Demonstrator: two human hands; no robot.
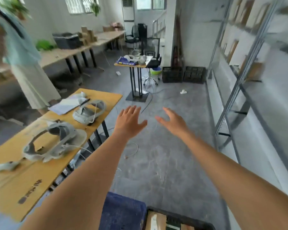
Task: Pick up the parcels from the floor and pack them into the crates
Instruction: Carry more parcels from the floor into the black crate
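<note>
Hands were both out in front and empty, left hand [129,121] with its fingers [131,109] straight and spread apart, right hand [172,121] with fingers loosely apart too, nothing held in either. Honestly the risk I saw was tripping or snagging: loose cables [133,151] were trailing across the floor [165,163] right below the arms, and the wooden surface [32,171] on the left with 2 headsets [56,141] on it sat close to the left elbow, so a careless swing could've knocked one off. The picture was smeared too, so I'd guess the head was turning fast, which doesn't help with aiming a reach. As for the task stuff: 1 dark crate [178,219] was at the very bottom edge, right by the feet, with a brown parcel [155,220] lying flat inside it, long axis running roughly away from the person, white label strip facing up. 2 more black crates [184,74] sat side by side far off against the back wall, well apart from the hands. Couldn't spot any obvious parcel left on the open floor, just a small white scrap [183,92] near those far crates, too small to tell what it was.
</note>
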